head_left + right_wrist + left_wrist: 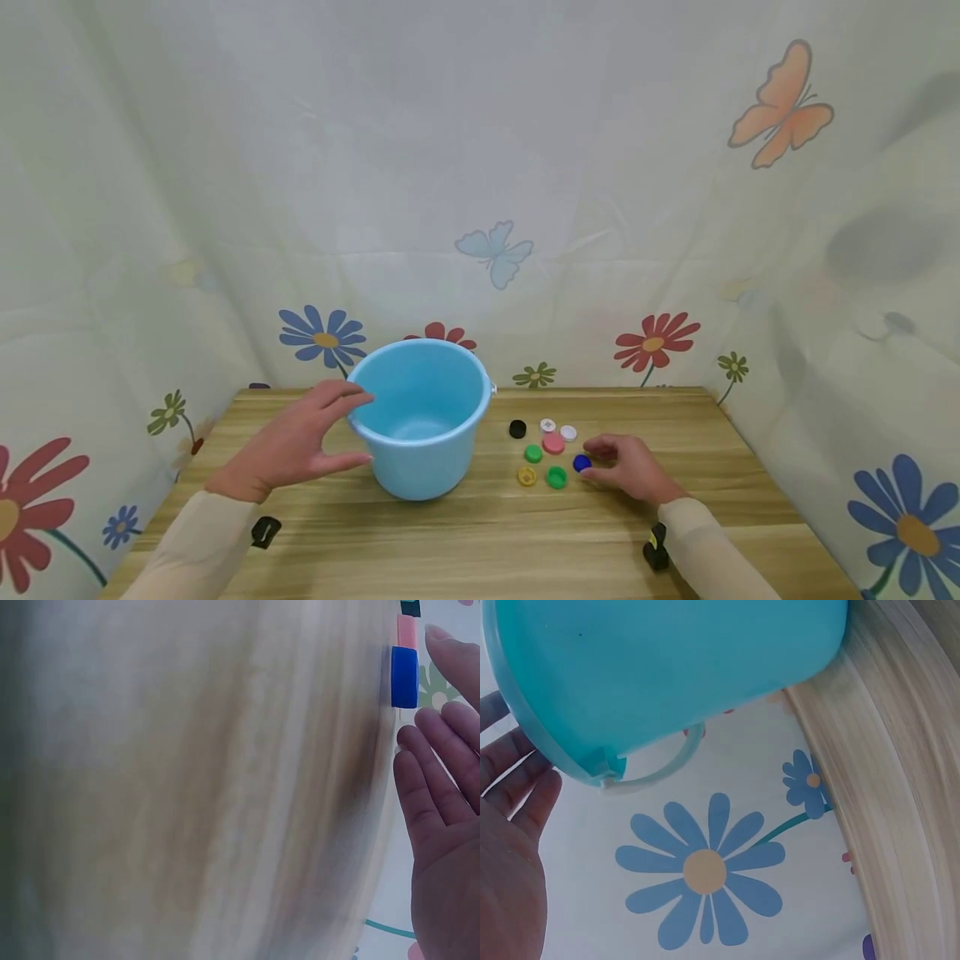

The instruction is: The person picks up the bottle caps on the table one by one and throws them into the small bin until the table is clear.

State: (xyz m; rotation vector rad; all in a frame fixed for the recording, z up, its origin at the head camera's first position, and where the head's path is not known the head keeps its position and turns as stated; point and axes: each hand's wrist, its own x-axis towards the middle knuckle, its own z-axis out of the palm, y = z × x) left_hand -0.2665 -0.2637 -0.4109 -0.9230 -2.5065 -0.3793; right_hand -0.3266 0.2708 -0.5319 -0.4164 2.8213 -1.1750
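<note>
Blue cap (582,463) at the right hand's (632,469) fingertips, blue bucket (423,471) beside the left hand (300,442)

Head view: the right hand is unclenched and appears to grasp nothing, with the blue cap at the mouth of the gap between thumb and fingers; whether a fingertip touches it, I cannot tell; to that hand's left, on the wooden bench (450,546), lie a pink cap (553,443), white caps (568,433), green caps (533,454), a yellow cap (527,477) and a black cap (517,429); the blue cap looks like hard plastic, so probably light, stiff, apt to skid and hardly fragile; its side wall, between thumb and forefinger, should give the surest hold; its neighbours crowd the side away from the palm, so room to move looks better back toward the wrist; the bench's far edge runs beyond both hands, a patterned curtain (375,167) behind it.

Left wrist view: the left hand is loose, its fingers extended at the bucket's rim and not wrapped round it; contact is unsure; a pale handle (662,772) curves away past the fingertips; the bucket seems thin-walled, light and slightly springy, easily nudged, and best steadied by the rim.

Right wrist view: thumb and fingers stand apart, clasping nothing; the blue cap sits just ahead of their gap, the pink cap beyond it; the bench surface runs alongside the fingers, blurred.
</note>
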